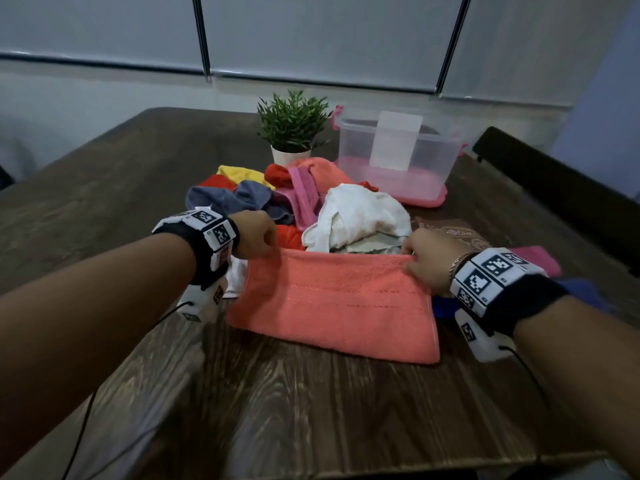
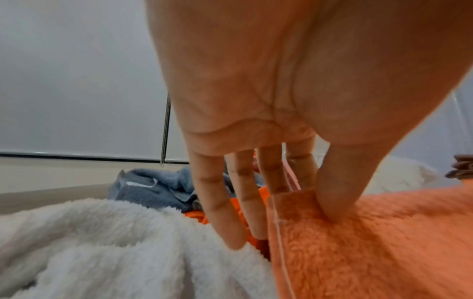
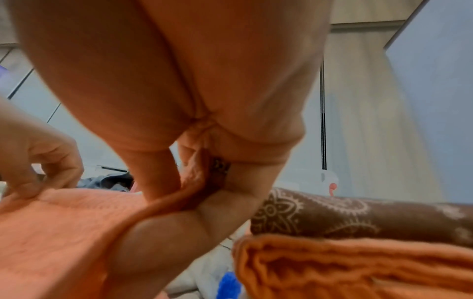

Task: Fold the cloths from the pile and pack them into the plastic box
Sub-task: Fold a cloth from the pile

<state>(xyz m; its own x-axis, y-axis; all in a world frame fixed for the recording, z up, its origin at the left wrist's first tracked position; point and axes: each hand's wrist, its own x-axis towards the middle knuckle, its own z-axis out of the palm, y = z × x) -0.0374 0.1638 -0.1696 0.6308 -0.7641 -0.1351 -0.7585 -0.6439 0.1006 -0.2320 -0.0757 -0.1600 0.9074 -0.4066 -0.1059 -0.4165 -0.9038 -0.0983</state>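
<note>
Coral cloth (image 1: 332,303) lies spread on the near middle of the bench (image 1: 311,410), its far edge lifted a little and stretched between two hands. The left hand (image 1: 254,235) pinches the far left corner: in the left wrist view the thumb (image 2: 337,194) presses on top of the corner while a finger goes behind it, and the other fingers (image 2: 220,204) hang straight down beside the hem toward a white fleecy cloth (image 2: 102,242). The right hand (image 1: 427,259) holds the far right corner, and in the right wrist view that edge is gathered between thumb and curled fingers (image 3: 158,232). So each grip is closed on a corner of the coral cloth.

Just beyond it sits the pile (image 1: 277,199) of unfolded cloths: white one (image 1: 360,216) on the right, grey-blue one (image 1: 228,199) on the left, with pink, red and yellow pieces behind. Far right of the pile stands the plastic box (image 1: 394,154), clear-walled with pink clips, resting on a pink lid (image 1: 429,200); what it holds cannot be made out.

A potted plant (image 1: 292,124) stands left of the box, behind the pile. Right of the right hand lie a brown patterned cloth (image 1: 453,235), a folded pink cloth (image 1: 540,259) and a blue cloth (image 1: 585,292) partly hidden by the wrist. A dark chair back (image 1: 554,181) shows at the far right edge of the bench.
</note>
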